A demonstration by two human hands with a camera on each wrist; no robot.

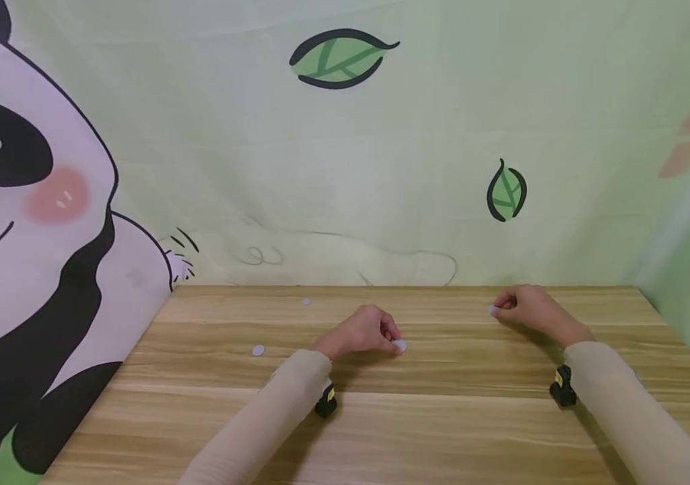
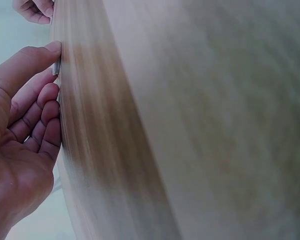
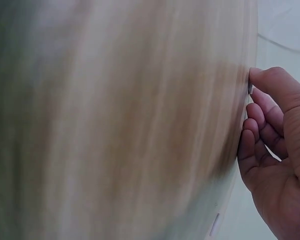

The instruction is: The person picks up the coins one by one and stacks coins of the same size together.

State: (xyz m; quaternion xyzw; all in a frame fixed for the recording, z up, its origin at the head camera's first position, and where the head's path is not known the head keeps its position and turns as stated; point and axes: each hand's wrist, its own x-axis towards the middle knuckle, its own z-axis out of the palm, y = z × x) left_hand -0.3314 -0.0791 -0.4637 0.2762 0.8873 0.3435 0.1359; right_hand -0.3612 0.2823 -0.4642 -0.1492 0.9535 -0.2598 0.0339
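Note:
Near the middle of the wooden table, my left hand [image 1: 365,331] pinches a small, thin white disc [image 1: 401,345] between thumb and fingers, low against the tabletop. That disc shows edge-on as a thin sliver [image 2: 55,69] in the left wrist view. Farther back and to the right, my right hand [image 1: 531,308] holds another small white disc [image 1: 493,309] at its fingertips, close to the table surface. In the right wrist view the other fingers of this hand [image 3: 285,135] are curled. Two more white discs lie flat to the left: one nearer [image 1: 258,350], one toward the back [image 1: 306,302].
The wooden table [image 1: 441,431] ends at a back edge against a pale green cloth backdrop [image 1: 417,135] printed with leaves and a panda. A black device [image 1: 325,401] sits at the left wrist, and another black device [image 1: 563,387] at the right.

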